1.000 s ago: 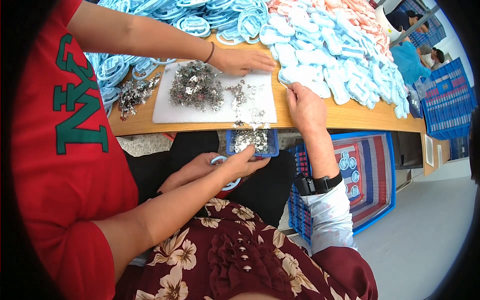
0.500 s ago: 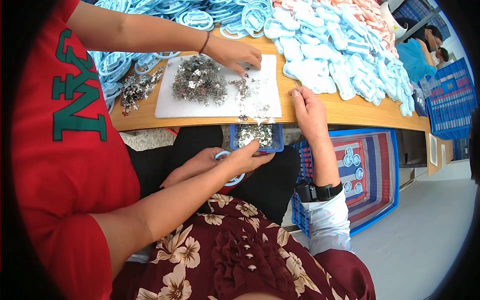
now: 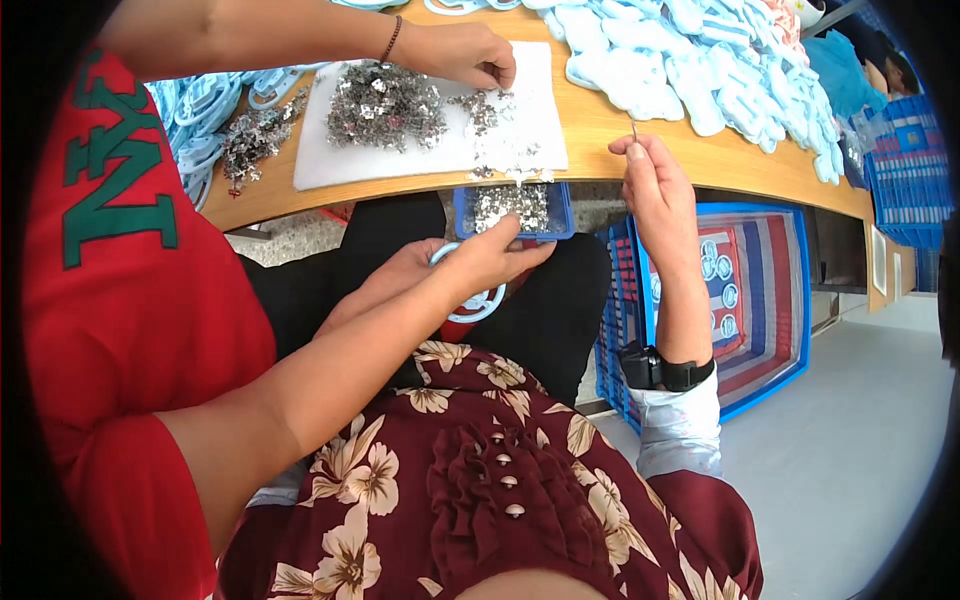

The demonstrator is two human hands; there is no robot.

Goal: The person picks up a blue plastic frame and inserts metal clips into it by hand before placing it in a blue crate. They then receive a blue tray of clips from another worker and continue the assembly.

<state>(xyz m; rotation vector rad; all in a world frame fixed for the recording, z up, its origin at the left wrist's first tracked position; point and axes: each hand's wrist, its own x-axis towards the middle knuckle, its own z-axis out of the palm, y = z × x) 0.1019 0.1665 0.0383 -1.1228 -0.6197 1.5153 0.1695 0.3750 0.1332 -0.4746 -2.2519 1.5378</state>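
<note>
My left hand (image 3: 392, 283) is partly hidden under a co-worker's forearm. Its closed fingers hold a light blue oval plastic ring (image 3: 482, 305) above my lap. My right hand (image 3: 660, 190) is raised at the table's front edge, thumb and fingers pinched on a thin metal pin-like tool (image 3: 634, 130). A co-worker's one hand (image 3: 500, 248) holds the near side of a blue plastic tray (image 3: 563, 212) with small shiny metal pieces (image 3: 508, 206) in it. The co-worker's other hand (image 3: 470, 55) pinches at loose pieces on a white foam sheet (image 3: 320, 160).
A heap of small metal clips (image 3: 385, 108) lies on the sheet, and a smaller pile (image 3: 255, 145) on the wooden table (image 3: 590, 160). Light blue plastic parts (image 3: 690, 75) are heaped at the back. A blue crate with a striped lining (image 3: 770, 290) stands right of my knees.
My right hand has lifted and shifted slightly right with the thin tool. The co-worker's upper hand has curled into a pinch. The view has tipped, so the table sits higher.
</note>
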